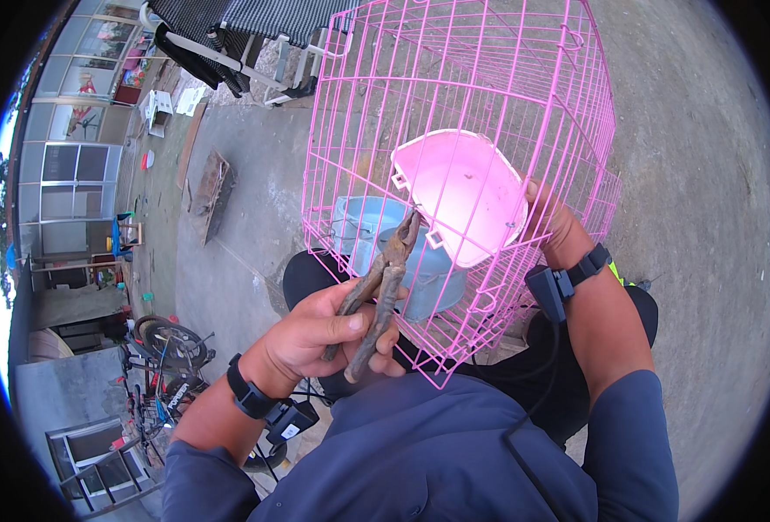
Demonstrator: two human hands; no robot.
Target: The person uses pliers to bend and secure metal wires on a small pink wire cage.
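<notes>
A large pink wire cage point(548, 104) fills the upper middle of the frame, tilted, with its lower corner near the person's lap. In the centre, seen through its wires, is a pink plastic half-round bowl point(467, 191) with a pale inside and small square loops along its left edge. Below and left of the bowl, also behind the wires, sit light-blue rounded plastic containers point(437, 283); whether they form one piece is unclear. The left hand point(341, 335), just below the centre, curls its fingers and thumb around the handles of rusty brown metal pliers point(395, 252), whose handles stand slightly apart. The pliers slant up to the right, their tip close to the bowl's left edge; whether they bite on a wire cannot be told. The right hand point(559, 228), right of centre, has bent fingers at the bowl's right edge, partly hidden by wires, so how firmly it grips cannot be told. Each wrist wears a black strap with a small dark box. A dark blue shirt point(454, 452) spans the lower edge. A folding chair with dark woven fabric point(272, 19) stands at the upper left, over grey concrete ground point(698, 261), and bicycles point(171, 344) stand at the lower left.
</notes>
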